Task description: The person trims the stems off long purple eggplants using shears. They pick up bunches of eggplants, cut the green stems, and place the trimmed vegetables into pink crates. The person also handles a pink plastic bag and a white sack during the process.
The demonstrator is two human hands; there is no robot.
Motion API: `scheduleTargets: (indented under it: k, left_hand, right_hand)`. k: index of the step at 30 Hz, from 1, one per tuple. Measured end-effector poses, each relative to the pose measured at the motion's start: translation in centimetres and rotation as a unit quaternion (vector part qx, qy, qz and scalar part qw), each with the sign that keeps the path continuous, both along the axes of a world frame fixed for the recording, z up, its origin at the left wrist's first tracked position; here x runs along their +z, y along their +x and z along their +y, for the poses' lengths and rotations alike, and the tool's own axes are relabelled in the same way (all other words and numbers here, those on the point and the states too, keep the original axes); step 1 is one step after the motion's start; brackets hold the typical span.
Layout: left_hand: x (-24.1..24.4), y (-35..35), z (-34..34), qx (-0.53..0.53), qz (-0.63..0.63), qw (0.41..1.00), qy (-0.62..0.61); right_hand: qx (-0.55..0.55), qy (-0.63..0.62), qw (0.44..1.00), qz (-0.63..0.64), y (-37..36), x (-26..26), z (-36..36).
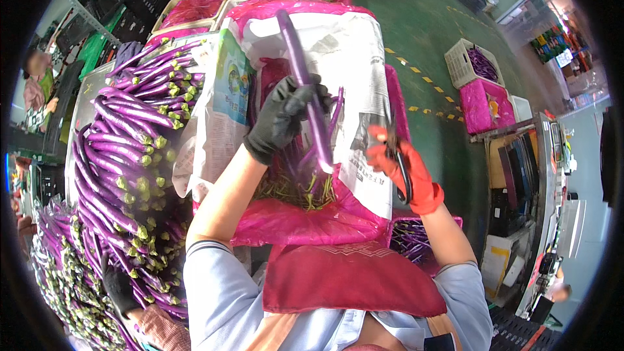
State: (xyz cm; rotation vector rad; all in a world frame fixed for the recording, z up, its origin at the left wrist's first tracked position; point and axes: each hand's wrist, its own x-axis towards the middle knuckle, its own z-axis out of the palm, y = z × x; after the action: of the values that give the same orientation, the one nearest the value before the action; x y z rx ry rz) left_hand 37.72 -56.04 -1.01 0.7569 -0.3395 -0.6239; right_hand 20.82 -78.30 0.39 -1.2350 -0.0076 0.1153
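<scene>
My left hand (278, 119), in a black glove, grips a long purple eggplant (294, 48) around its middle. The eggplant stands at a slant above a crate lined with newspaper (363, 68) and pink plastic film (312, 224). Inside the crate lie more eggplants (336, 112) and a scatter of cut green stems (312, 197). At the crate's right side, my right hand (414, 175) wears a red-orange glove. It holds a pair of black-handled scissors (403, 178); their blades are blurred.
A large heap of eggplants (117, 156) covers the metal table at left, where a co-worker's black-gloved hand (117, 285) rests among them. Crates in pink film (195, 9) stand beyond. An eggplant crate (402, 239) sits low at right, near a shelf unit (512, 195).
</scene>
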Motion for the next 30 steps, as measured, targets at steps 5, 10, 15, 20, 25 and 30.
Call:
scheduleTargets:
  k: [5, 10, 15, 20, 25, 30]
  left_hand:
    - [2.4, -3.4, -6.5, 0.016, -0.163, 0.983, 0.086]
    - [0.0, -1.6, -7.7, -0.043, -0.239, 0.960, 0.136]
    - [-17.9, 2.3, -3.0, -0.095, -0.490, 0.692, 0.521]
    - [-22.9, -3.1, -4.8, -0.095, -0.299, 0.583, 0.750]
    - [-25.0, -4.6, -7.6, -0.124, -0.278, 0.512, 0.803]
    - [-30.7, -2.0, -3.3, -0.080, -0.088, 0.829, 0.546]
  right_hand:
    - [-0.130, -0.056, 0.987, -0.072, 3.1, 1.3, 1.5]
    - [-0.239, -0.041, 0.970, 0.012, -0.5, 2.4, -1.1]
    - [-0.482, -0.156, 0.858, 0.087, -10.6, -3.3, -6.7]
    - [-0.554, -0.269, 0.773, 0.156, -24.7, -12.3, -13.2]
    - [-0.569, -0.442, 0.619, 0.313, -35.0, -17.3, -18.9]
    - [-0.610, -0.295, 0.707, 0.205, -33.9, -19.7, -19.4]
